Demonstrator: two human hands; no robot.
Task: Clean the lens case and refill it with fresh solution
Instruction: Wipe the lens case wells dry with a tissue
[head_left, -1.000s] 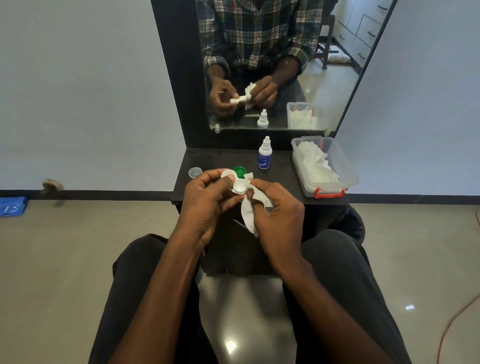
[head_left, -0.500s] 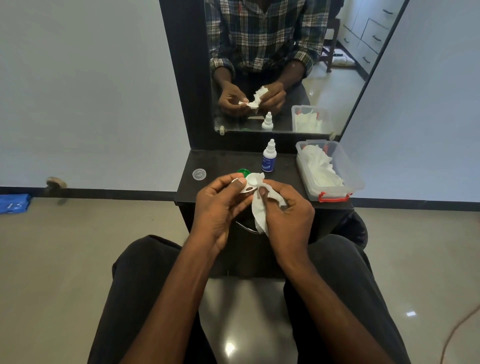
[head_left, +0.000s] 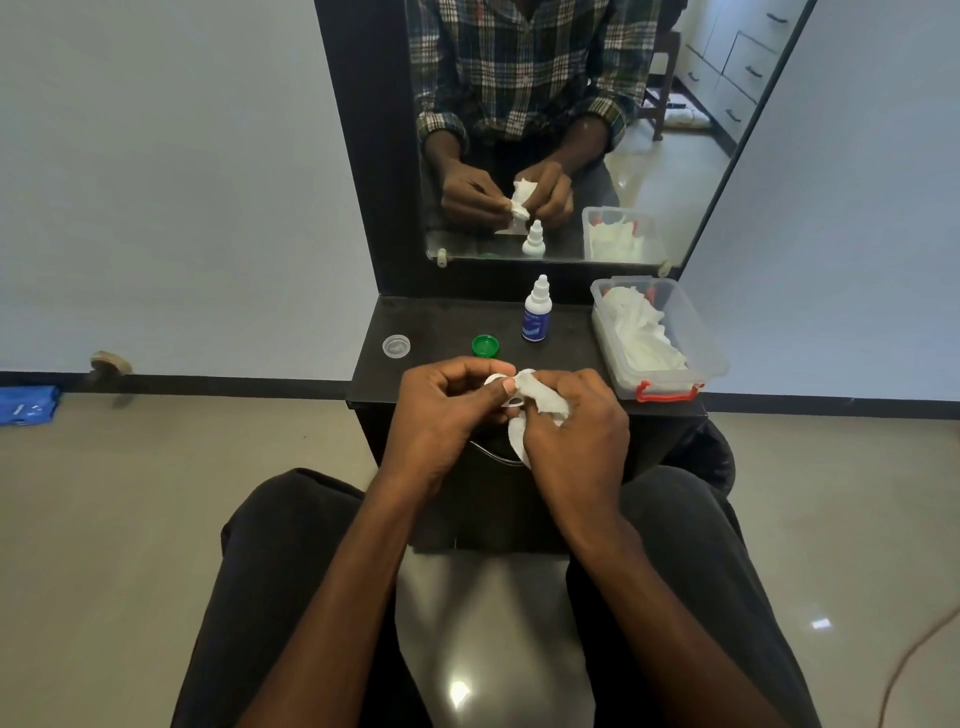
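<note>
My left hand (head_left: 441, 415) grips the white lens case (head_left: 497, 380), which is mostly hidden by my fingers and the tissue. My right hand (head_left: 574, 441) pinches a white tissue (head_left: 540, 397) and presses it onto the case. The tissue's loose end hangs down between my hands. On the black shelf (head_left: 447, 322) lie a green cap (head_left: 485, 345) and a clear cap (head_left: 396, 345). The small white solution bottle (head_left: 536, 312) with a blue label stands upright behind the green cap.
A clear plastic box (head_left: 701, 343) with red clips holds several white tissues at the shelf's right end. A mirror (head_left: 649, 156) rises behind the shelf. My knees sit under the shelf's front edge. A blue cloth (head_left: 28, 405) lies on the floor at far left.
My hands have turned the case and tissue slightly, and the tissue now covers more of the case. The green cap shows fully on the shelf.
</note>
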